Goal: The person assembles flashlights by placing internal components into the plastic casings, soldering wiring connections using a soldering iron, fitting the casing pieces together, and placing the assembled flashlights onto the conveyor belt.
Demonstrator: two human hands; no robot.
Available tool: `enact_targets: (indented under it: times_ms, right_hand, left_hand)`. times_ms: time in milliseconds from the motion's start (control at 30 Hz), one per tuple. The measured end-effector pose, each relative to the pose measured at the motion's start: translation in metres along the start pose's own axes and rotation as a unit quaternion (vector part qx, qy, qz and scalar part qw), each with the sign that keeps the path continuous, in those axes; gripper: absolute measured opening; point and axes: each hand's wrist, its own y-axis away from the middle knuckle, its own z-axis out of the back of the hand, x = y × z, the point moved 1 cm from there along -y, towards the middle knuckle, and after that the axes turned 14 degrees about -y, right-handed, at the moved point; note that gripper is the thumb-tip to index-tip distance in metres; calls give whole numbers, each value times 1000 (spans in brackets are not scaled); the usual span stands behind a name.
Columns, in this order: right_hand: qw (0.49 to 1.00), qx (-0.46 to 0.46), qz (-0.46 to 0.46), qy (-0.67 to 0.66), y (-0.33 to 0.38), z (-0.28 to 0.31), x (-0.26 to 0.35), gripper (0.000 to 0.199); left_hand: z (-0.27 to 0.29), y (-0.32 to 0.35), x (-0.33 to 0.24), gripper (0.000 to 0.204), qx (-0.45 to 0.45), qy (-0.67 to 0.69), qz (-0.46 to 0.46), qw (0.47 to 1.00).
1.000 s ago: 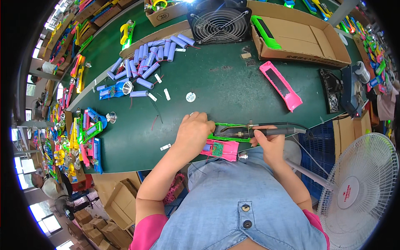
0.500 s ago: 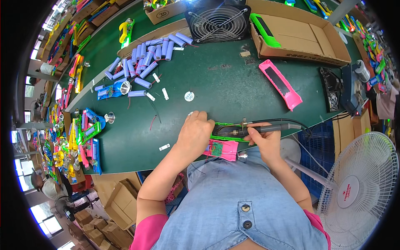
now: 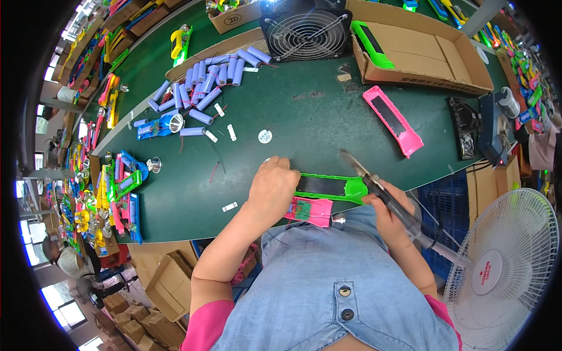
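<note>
My left hand (image 3: 273, 186) is closed over the left end of a green flashlight casing half (image 3: 353, 188), which lies open side up at the table's near edge. Its fingertips are hidden, and a small white bit shows by the knuckles. Just below, a pink casing half (image 3: 319, 217) holds a green circuit board (image 3: 302, 209) with thin wires; its left end is partly behind my left hand. A silvery reflector (image 3: 339, 220) sits at its right end. My right hand (image 3: 387, 215) grips a soldering iron (image 3: 399, 206), tilted with its tip up and left, above the green casing's right end.
Purple battery cells (image 3: 205, 82) are heaped at the back left, near a blue flashlight body (image 3: 157, 127). Another pink casing half (image 3: 393, 121) lies at the right, before a cardboard tray (image 3: 433, 76). A black fan (image 3: 307, 35) stands behind; a white fan (image 3: 497, 263) is at my right.
My right hand has swung the soldering iron up and right, off the green casing, so the casing's black strip now shows. My left hand has stayed nearly in place.
</note>
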Motion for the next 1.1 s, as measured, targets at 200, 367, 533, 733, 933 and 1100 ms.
enact_targets:
  times_ms: [200, 367, 533, 733, 933, 1100]
  right_hand:
    - [961, 74, 154, 218, -7, 12, 5, 50]
    - [979, 91, 77, 165, -6, 14, -6, 56]
    - [983, 121, 49, 131, -5, 15, -10, 56]
    - [983, 117, 63, 128, -5, 18, -15, 56]
    - [983, 122, 77, 115, -8, 14, -10, 55]
    - [984, 123, 69, 114, -16, 9, -8, 55]
  left_hand:
    - [1, -1, -3, 4, -18, -22, 7, 1000]
    - [-1, -1, -2, 3, -13, -34, 1, 999]
    - [2, 0, 0, 3, -3, -42, 10, 999]
    - [37, 3, -13, 20, -53, 98, -33, 993]
    - [9, 25, -38, 29, -70, 62, -101, 990]
    - [-5, 24, -42, 24, -214, 172, -58, 960]
